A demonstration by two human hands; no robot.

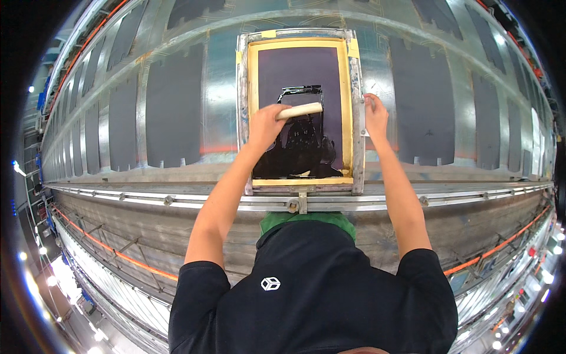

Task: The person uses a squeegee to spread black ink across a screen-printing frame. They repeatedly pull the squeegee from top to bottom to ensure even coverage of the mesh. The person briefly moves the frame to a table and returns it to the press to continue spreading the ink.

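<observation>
A screen printing frame (357, 82) lies on the long table, its mesh edged with yellow tape (254, 76). Glossy black ink (295, 156) covers the lower middle of the dark mesh, with a wet edge toward the far side. My left hand (266, 125) is closed round one end of a squeegee (302, 110) with a pale wooden handle, held slightly slanted over the ink. Its lower edge is hard to see. Beside the frame's right rail is my right hand (376, 115), fingers curled; what they hold, if anything, I cannot make out.
Dark grey fabric panels (175, 106) (421, 106) lie in rows on the table to both sides. A metal rail (224, 202) with bolted stops runs along the near edge, and a bracket (303, 202) meets the frame there. Orange-edged racks (118, 253) stand behind me.
</observation>
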